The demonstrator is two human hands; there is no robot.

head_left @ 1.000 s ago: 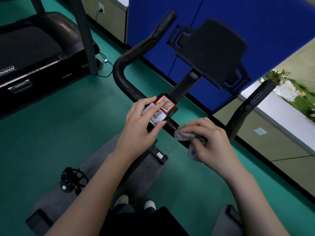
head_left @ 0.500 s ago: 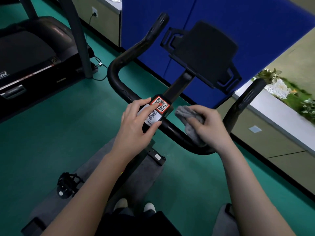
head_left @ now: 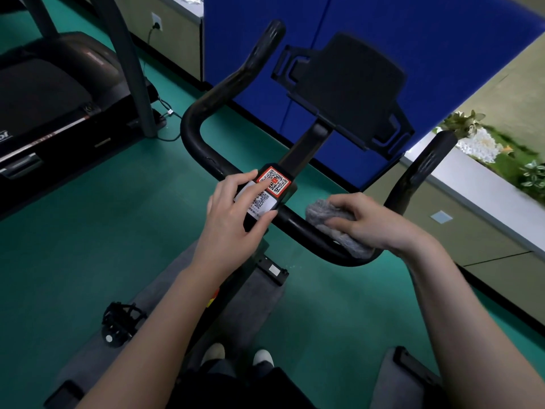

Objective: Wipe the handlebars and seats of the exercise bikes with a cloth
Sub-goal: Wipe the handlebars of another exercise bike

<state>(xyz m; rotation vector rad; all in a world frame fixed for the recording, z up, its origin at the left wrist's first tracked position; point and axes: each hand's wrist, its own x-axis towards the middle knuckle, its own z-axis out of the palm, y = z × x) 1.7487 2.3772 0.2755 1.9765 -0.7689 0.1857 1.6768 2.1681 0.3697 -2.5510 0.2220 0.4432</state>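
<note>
We are mid-wipe on the handlebar [head_left: 196,125]. Our right hand [head_left: 376,224] curls round the cloth [head_left: 323,212], pressing it on the bar's lower right bend. Our left hand [head_left: 233,221] grips the labelled stem [head_left: 275,184]. Next, we judge, the cloth slides up the right grip.

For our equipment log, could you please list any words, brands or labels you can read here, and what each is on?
Nothing reads in full.
White letters on the treadmill: cut off at the picture's edge, unreadable.
Red sticker on the bike's centre block: QR code only.
White sticker below it: QR code and fine print, too small to read, partly under the left hand.
</note>
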